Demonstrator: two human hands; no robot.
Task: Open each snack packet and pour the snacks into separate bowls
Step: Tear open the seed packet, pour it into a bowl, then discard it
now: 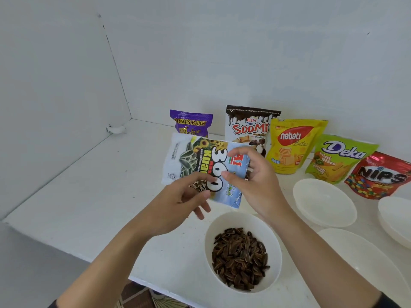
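Both hands hold a sunflower seed packet sideways above the white table. My left hand pinches its lower edge, and my right hand grips its opened right end. Below them, a white bowl near the table's front edge holds dark sunflower seeds. Along the back wall stand unopened packets: purple Mum's Bake wafer, Soomi, yellow Nabati Bites, green Deka Mini Bites and red Nips.
Three empty white bowls sit on the right: one behind the seed bowl, one at the right edge, one at the front right. White walls close the back and left. The table's front edge runs diagonally at lower left.
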